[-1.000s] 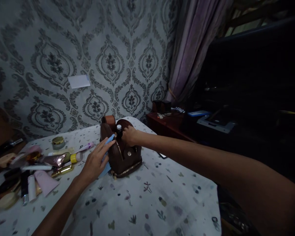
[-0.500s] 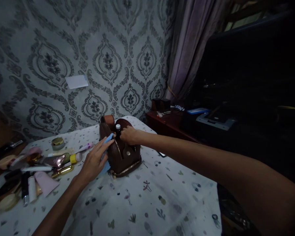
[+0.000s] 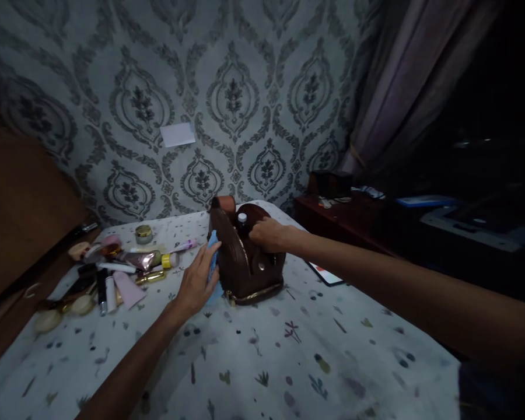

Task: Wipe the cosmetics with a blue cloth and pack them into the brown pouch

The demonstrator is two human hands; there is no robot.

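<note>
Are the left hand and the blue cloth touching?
Touching: the head view shows the left hand laid on the blue cloth, which shows between its thumb and fingers, beside the brown bag.

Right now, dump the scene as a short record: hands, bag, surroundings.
left_side: left hand touching blue cloth beside the bag; whether it grasps it is unclear
right_side: right hand at the bag's opening, fingertips hidden
bag: brown bag, upright, top open
bag_contents: white-capped container, partly visible
table_left: pink tube among mixed items, gold-lidded jar
table_right: lit-screen device, partly hidden by the arm
wall: white card
</note>
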